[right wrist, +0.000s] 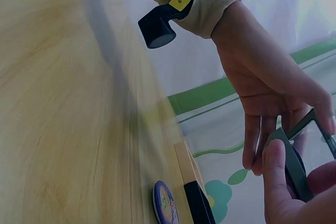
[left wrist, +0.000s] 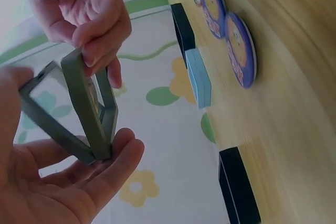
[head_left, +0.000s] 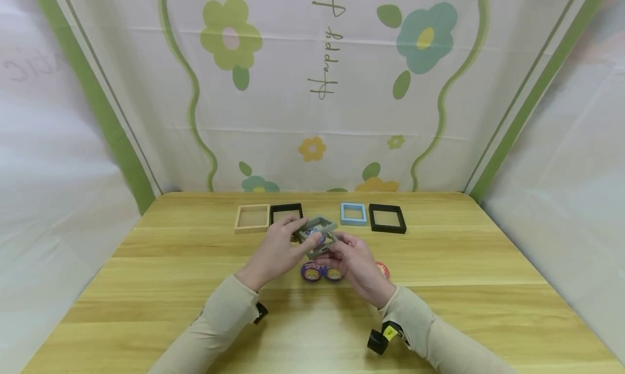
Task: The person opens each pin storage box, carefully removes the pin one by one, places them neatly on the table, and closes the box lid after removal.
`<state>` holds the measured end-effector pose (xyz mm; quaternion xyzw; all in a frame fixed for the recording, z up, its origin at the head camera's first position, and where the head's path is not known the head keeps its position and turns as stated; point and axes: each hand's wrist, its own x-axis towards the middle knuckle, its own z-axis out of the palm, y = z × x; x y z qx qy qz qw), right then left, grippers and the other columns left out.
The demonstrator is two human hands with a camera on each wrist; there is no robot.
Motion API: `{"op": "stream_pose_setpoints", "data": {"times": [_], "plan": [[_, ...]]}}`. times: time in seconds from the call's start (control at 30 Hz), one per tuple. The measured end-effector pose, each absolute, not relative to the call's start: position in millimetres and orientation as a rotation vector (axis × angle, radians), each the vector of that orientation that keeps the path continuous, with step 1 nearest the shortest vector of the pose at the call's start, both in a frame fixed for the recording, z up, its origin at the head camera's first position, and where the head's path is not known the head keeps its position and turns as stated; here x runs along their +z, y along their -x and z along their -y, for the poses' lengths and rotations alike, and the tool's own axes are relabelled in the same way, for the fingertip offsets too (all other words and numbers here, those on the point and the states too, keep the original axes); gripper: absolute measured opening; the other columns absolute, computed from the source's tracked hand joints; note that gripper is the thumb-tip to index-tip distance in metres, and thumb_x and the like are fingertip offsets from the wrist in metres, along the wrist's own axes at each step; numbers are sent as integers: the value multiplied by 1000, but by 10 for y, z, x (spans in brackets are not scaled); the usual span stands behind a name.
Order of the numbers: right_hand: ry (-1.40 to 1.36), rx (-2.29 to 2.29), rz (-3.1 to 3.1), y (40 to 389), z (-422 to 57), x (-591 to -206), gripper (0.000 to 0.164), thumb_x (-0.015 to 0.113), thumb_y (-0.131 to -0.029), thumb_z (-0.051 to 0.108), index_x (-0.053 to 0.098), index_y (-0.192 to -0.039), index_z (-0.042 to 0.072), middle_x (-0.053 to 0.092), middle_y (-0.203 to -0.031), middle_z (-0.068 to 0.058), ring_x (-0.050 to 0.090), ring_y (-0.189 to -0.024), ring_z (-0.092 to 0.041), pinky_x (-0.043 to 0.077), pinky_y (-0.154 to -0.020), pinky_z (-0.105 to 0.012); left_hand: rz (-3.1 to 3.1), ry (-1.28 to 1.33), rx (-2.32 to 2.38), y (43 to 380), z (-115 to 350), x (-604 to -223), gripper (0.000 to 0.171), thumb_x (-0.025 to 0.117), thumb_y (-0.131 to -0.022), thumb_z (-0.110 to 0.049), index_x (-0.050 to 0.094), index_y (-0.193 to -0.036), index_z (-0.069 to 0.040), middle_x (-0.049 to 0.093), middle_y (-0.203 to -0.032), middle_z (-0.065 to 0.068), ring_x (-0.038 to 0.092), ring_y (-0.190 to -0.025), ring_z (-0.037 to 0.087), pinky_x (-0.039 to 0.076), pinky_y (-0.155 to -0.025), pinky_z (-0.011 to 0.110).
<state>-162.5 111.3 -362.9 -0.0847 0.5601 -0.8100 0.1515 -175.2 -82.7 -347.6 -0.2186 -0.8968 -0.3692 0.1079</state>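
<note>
Over the middle of the table, both hands hold a grey-green hinged display frame [left wrist: 84, 106], its two halves spread apart in a V. A round dark blue badge [head_left: 313, 236] shows inside it, partly covered by the left thumb. My left hand [head_left: 278, 248] grips the frame at its left side, thumb in front and fingers behind. From the right, my right hand [head_left: 360, 266] pinches the near half at its edge. Close below the hands lie two purple badges [head_left: 311, 272] with yellow cartoon faces. A red badge [head_left: 383, 268] is half hidden behind the right hand.
Toward the table's back stand a wood-coloured frame [head_left: 252, 229] and a black frame [head_left: 287, 206] on the left. A light blue frame [head_left: 354, 222] and another black frame [head_left: 389, 229] are on the right. A flower-printed cloth [head_left: 273, 108] hangs behind the table.
</note>
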Motion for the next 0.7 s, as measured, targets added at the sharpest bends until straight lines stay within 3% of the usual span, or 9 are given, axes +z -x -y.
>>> {"op": "stream_pose_setpoints", "data": {"times": [0.13,0.23,0.43,0.57,0.7], "plan": [[228,-2330,-1616,1616,-1121,-3624,41,40,-95,-6,44,-134,-13,62,-114,-27,67,-89,-25,53,-88,-40,2618,613,-1188,1745,815,-3463,70,47,-99,-58,57,-135,1,54,-133,14,60,-101,19,54,-81,34],[234,-2333,-1612,1606,-1122,-3620,41,41,-94,-5,43,-135,-13,60,-116,-27,66,-90,-25,53,-88,-39,2580,602,-1258,1744,810,-3447,67,45,-100,-56,58,-133,2,57,-129,16,63,-95,19,55,-79,34],[249,-2325,-1619,1588,-1102,-3618,41,41,-94,-5,43,-135,-14,59,-119,-29,66,-91,-27,54,-87,-40,2479,596,-1343,1766,823,-3430,54,44,-104,-48,67,-122,-3,67,-99,5,63,-84,14,54,-74,33],[270,-2315,-1637,1586,-1091,-3623,42,39,-93,-6,44,-134,-15,59,-120,-29,67,-93,-28,54,-87,-41,2442,567,-1385,1787,839,-3429,49,43,-104,-47,72,-104,-7,64,-77,1,58,-67,14,50,-60,33],[283,-2306,-1640,1577,-1079,-3629,42,39,-93,-6,45,-133,-16,59,-120,-30,67,-94,-29,53,-88,-42,2451,494,-1439,1797,860,-3428,54,42,-103,-50,73,-96,-6,61,-69,1,56,-60,18,48,-54,33]]}}
